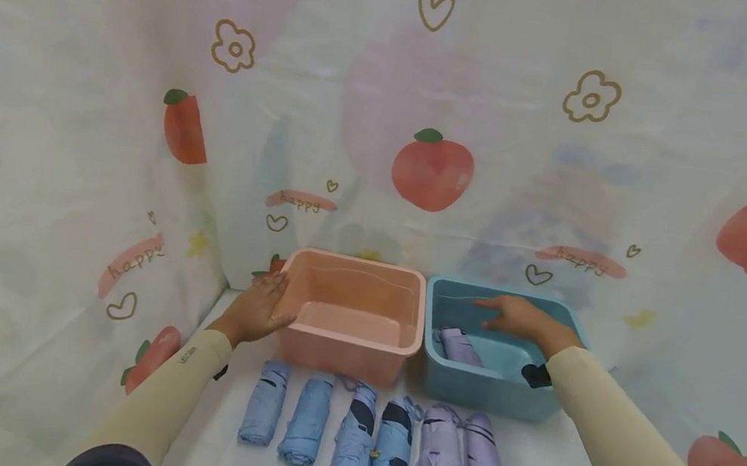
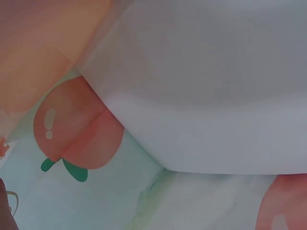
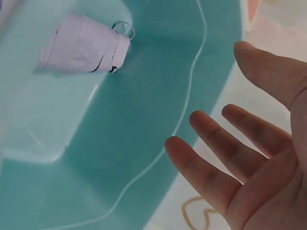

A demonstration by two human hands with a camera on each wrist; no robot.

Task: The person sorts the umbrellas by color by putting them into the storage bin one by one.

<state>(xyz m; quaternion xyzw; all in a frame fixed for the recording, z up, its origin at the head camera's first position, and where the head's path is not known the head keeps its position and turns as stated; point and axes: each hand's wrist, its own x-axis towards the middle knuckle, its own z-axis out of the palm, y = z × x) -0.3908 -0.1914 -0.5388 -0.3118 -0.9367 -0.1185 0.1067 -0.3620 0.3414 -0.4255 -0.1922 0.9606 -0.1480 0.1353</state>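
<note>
My left hand [image 1: 257,307] rests against the left rim of a pink plastic bin [image 1: 339,347], fingers straight. Inside a blue bin [image 1: 490,392], a lilac folded umbrella [image 1: 460,346] lies on the floor at the left; the right wrist view shows the same umbrella [image 3: 85,44] with its loop. Over this bin is my right hand [image 1: 516,316], its fingers spread and holding nothing. In the right wrist view, the right hand [image 3: 268,167] appears beside the blue rim, apart from the umbrella. The left wrist view does not clearly show what the left hand touches.
In front of the bins lies a row of folded umbrellas: several blue ones [image 1: 306,419] at left and middle, two lilac ones [image 1: 488,465] at right. Behind and left hangs a patterned curtain [image 1: 372,111]. The bins stand side by side on a white surface [image 1: 209,428].
</note>
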